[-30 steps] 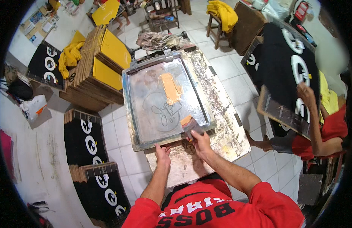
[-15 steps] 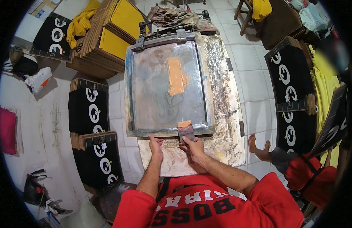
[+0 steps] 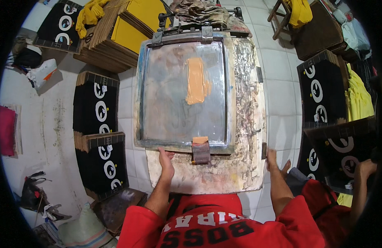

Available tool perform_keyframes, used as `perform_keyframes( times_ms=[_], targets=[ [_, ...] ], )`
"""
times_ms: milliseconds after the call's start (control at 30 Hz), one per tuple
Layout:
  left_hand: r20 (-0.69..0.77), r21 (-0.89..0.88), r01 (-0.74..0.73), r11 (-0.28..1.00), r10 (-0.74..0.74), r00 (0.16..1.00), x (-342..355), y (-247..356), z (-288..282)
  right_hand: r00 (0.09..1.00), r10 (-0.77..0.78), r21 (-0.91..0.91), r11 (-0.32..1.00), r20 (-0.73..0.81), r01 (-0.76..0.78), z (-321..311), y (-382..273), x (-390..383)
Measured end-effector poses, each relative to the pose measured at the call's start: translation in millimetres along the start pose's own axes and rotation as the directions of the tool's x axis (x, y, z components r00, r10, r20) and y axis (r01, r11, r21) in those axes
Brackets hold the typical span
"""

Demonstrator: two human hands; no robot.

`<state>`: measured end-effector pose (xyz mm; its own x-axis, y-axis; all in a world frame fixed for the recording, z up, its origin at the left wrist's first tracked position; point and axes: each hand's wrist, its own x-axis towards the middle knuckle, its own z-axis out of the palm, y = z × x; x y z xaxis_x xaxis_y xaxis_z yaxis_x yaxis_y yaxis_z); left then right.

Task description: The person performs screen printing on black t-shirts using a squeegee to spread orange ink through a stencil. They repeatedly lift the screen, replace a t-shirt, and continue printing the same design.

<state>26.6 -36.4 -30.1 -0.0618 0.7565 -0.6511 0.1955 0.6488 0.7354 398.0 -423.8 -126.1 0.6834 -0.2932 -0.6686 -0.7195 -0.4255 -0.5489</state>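
A framed printing screen (image 3: 158, 91) lies over the stained board (image 3: 244, 136) in front of me. A thick strip of orange ink (image 3: 195, 78) sits on its mesh. My left hand (image 3: 166, 160) is at the frame's near edge, gripping it, with some fingers tucked out of sight below. A squeegee (image 3: 201, 153) with an orange-coated end rests across the near rail, untouched by either hand. My right hand (image 3: 272, 158) is low beside the board's right edge, away from the squeegee. Its fingers merge with a co-worker's foot behind and cannot be made out.
Stacks of boards with black printed fabric (image 3: 101, 107) stand left, and more (image 3: 317, 91) stand right. Boards with yellow fabric (image 3: 135, 25) are at the back left. On the right, a co-worker's hand (image 3: 364, 168) holds a black-covered board (image 3: 344, 149). Bunched cloth (image 3: 195, 14) covers the clamp end.
My right hand has let go of the squeegee, leaving it on the near rail, and has moved right. My left hand stays at the frame's edge. The co-worker's board has swung lower.
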Motion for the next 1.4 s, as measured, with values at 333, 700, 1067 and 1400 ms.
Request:
perform_keyframes(
  times_ms=[333,700,1067,1400],
  targets=[
    [0.066,0.001,-0.005,1.0,0.005,0.998,5.7,-2.0,-5.3,0.802,0.427,0.124,0.847,0.418,-0.516,27.0,57.8,2.8],
    [0.064,0.046,-0.005,0.999,0.002,0.998,3.0,2.0,-3.9,0.674,0.448,0.153,0.757,0.588,-0.636,46.5,30.3,22.8],
    [0.04,0.056,-0.022,0.998,0.02,0.999,4.0,-3.0,-0.6,0.884,-0.244,0.706,0.697,0.398,-0.125,-55.9,-202.1,74.7],
    [0.046,-0.003,-0.079,0.997,0.079,0.996,-7.1,-3.3,7.7,0.527,-0.837,0.252,0.484,-0.148,0.838,-42.4,-248.5,-67.5]
  ],
)
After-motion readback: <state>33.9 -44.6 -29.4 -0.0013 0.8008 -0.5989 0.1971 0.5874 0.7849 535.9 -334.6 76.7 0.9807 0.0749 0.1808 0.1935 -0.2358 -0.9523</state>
